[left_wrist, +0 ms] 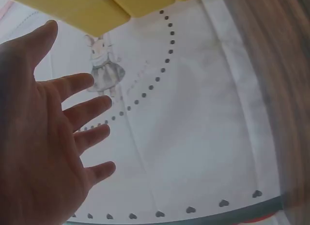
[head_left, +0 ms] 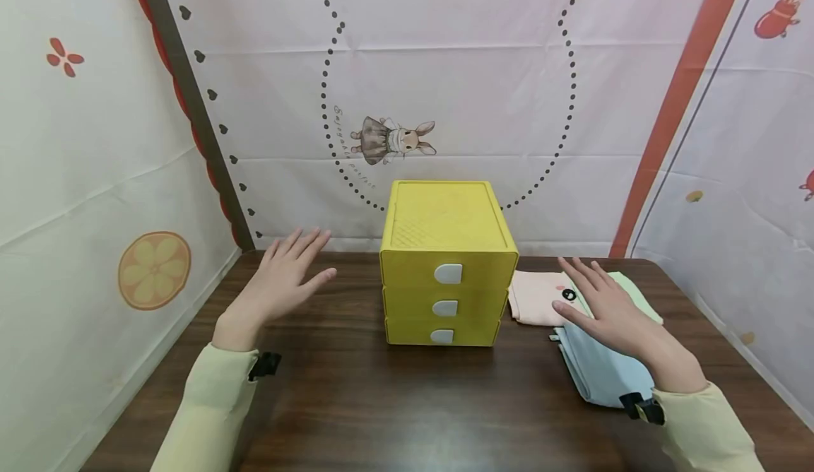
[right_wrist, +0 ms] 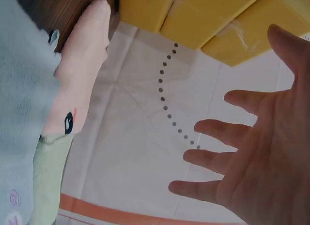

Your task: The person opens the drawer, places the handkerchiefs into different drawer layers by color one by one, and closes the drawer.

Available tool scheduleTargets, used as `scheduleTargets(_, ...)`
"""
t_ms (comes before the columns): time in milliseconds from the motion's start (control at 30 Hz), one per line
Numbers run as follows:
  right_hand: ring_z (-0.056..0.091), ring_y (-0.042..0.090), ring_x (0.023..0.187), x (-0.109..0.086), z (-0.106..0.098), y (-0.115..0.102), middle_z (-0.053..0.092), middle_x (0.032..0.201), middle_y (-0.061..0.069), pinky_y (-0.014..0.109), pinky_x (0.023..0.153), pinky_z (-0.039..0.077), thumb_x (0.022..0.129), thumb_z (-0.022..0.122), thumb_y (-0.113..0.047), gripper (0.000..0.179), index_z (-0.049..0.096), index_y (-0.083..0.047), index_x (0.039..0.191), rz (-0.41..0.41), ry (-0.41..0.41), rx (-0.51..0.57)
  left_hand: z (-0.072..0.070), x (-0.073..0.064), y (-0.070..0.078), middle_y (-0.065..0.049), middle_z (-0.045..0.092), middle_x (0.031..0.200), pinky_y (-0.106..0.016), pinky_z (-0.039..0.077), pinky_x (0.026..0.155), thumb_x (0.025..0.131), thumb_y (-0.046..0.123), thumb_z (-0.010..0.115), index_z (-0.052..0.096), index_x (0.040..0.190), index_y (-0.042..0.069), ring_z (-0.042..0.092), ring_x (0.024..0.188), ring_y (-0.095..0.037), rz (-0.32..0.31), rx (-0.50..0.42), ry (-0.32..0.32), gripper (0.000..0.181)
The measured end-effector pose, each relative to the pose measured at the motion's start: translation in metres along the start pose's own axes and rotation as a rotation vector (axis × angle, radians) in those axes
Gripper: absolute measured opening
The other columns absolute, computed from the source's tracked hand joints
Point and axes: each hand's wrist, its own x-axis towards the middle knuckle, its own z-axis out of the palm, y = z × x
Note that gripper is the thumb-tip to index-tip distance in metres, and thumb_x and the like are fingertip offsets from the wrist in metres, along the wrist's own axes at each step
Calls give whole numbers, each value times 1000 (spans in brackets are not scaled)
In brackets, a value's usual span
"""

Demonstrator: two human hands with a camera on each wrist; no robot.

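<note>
A yellow three-drawer box [head_left: 445, 267] with white handles stands at the middle of the table, every drawer closed. To its left my left hand [head_left: 280, 285] hovers with fingers spread, touching nothing; the left wrist view shows its palm [left_wrist: 43, 138] bare. On the other side my right hand [head_left: 613, 316] is held above folded cloths, fingers straight and apart, its palm [right_wrist: 271, 157] bare too. Those cloths are a pink one [head_left: 537, 299] with a face design, a light blue one [head_left: 600, 366] and a green one [head_left: 636, 295], partly hidden by the hand.
Dark brown wood makes up the tabletop [head_left: 343, 401]. Printed white sheets hang behind it [head_left: 464, 97] and along the left [head_left: 83, 175] and right [head_left: 750, 196] sides. The drawer box stands close to the back sheet.
</note>
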Motion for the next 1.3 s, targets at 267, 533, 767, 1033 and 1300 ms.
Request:
scheduleTargets(267,21,37,129,-1,-1,-11,21,144,13,61,95,24,85,50,-50,72,14,-26,143,-33,73,25,-10,12,7,-2,24,146,-52,10,106,86,61,32,21,141,26,13,135,-27,60,-11,43,66)
scheduleTargets(533,35,33,121,0,4,-18,35,136,11,57,88,35,84,54,-45,65,25,-28,140,-74,199,79,-19,21,16,5,29,143,-50,15,105,86,59,35,26,140,27,19,133,-25,124,-90,87,63)
scheduleTargets(767,52,18,100,0,8,-27,51,120,0,43,76,46,81,62,-35,51,45,-22,128,-144,397,125,-28,30,27,5,33,141,-48,19,105,87,58,36,31,138,25,25,132,-23,169,-135,122,61)
scheduleTargets(1033,56,9,90,2,9,-40,60,103,-7,25,69,46,77,68,-29,38,58,-19,113,-193,522,141,-33,38,33,6,38,138,-43,23,105,87,57,38,35,135,30,30,129,-20,210,-169,147,55)
scheduleTargets(1300,59,6,86,2,11,-56,61,101,-10,27,68,48,76,69,-27,33,60,-22,108,-228,535,207,-35,43,39,6,42,135,-40,26,105,86,53,44,42,131,30,34,127,-18,256,-238,178,50)
